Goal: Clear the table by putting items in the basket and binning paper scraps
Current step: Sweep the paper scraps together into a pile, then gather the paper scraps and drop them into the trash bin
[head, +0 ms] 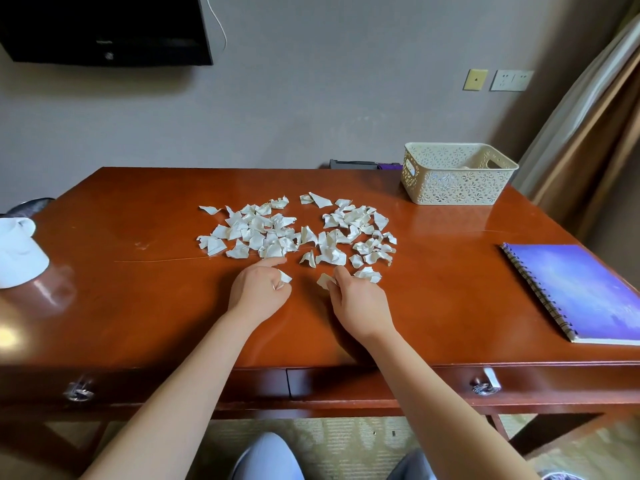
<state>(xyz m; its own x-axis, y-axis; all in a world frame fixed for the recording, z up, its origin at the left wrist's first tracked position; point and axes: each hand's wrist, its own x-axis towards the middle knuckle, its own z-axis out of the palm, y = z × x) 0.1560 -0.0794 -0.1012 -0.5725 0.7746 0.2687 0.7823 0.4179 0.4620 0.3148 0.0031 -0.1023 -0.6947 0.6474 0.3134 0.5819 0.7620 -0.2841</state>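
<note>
Several white paper scraps (298, 230) lie scattered over the middle of the brown wooden table (138, 289). My left hand (258, 289) rests at the pile's near edge, fingers curled on a small scrap (284, 277), index finger stretched toward the pile. My right hand (356, 299) sits beside it and pinches another scrap (325, 280) between thumb and fingers. A cream perforated basket (457, 183) stands at the table's far right. A purple spiral notebook (585, 292) lies at the right edge.
A white cloth-like object (19, 251) sits at the table's left edge. Drawer knobs (79, 393) line the front. A black TV (104, 29) hangs on the wall, a curtain (588, 140) at the right. My knees show below the table.
</note>
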